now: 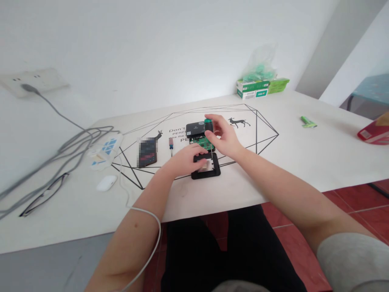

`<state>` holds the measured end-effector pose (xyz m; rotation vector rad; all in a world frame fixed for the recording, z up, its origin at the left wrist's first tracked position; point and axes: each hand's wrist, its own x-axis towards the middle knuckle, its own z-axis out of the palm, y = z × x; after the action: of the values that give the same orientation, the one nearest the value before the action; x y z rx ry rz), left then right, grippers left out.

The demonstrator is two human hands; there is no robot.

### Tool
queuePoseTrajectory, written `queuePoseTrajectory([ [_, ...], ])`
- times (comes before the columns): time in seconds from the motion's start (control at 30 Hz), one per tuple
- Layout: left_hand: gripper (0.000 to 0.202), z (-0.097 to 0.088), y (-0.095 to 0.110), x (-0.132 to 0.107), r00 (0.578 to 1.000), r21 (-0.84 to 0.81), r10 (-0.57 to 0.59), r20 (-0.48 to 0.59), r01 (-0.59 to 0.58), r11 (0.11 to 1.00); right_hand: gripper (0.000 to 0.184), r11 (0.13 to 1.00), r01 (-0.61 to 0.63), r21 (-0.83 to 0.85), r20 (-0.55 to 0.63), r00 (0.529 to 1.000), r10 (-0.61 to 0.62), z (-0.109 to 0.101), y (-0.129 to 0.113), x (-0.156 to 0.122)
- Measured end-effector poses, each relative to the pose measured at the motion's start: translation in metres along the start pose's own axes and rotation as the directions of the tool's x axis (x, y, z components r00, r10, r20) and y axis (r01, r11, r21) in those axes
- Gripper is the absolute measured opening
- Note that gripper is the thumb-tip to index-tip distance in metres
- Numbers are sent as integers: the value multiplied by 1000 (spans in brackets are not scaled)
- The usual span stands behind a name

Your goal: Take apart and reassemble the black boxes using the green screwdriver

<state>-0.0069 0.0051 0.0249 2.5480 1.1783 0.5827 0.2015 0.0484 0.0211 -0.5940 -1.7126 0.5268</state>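
My right hand (223, 136) is closed around the green-and-black handle of a screwdriver (208, 125), its thin shaft pointing down to the upper right part of a black plastic frame (206, 175). My left hand (190, 159) grips that frame at its upper left, the thumb over the opening and the fingers along the top edge. Just behind the frame lies a green circuit board (198, 142), partly covered by my fingers. A black device cover (193, 129) with a small label sits beyond the board. Whether the screwdriver tip touches a screw is too small to tell.
Left of my hands lie a second screwdriver (171, 144), a phone (147, 152), a white earbud case (106, 183), glasses (45, 194) and a power strip (106, 152) with cables. Green-and-white boxes (252, 86) stand at the back; a red package (373, 133) is far right.
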Motion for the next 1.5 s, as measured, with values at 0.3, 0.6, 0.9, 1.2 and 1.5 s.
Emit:
queuePoseTrajectory([
  [0.3,44,-1,1,-5,957,-12,-73,281,79,997,38,995,96,-30,76,993,-94,8,-10,-8],
  [0.6,29,0,4,-2,958,2,-94,271,97,995,39,995,95,-41,79,993,-91,4,-11,-7],
  [0.9,23,-1,5,-2,959,-16,-94,269,102,995,40,987,134,-92,105,987,-124,6,-9,-9],
  [1.2,36,0,1,-3,961,-25,-78,265,87,996,39,993,102,-61,57,993,-99,8,-9,-9],
  [1.5,34,-1,6,-6,962,-129,8,274,29,991,35,990,122,-64,85,990,-117,8,-6,-10],
])
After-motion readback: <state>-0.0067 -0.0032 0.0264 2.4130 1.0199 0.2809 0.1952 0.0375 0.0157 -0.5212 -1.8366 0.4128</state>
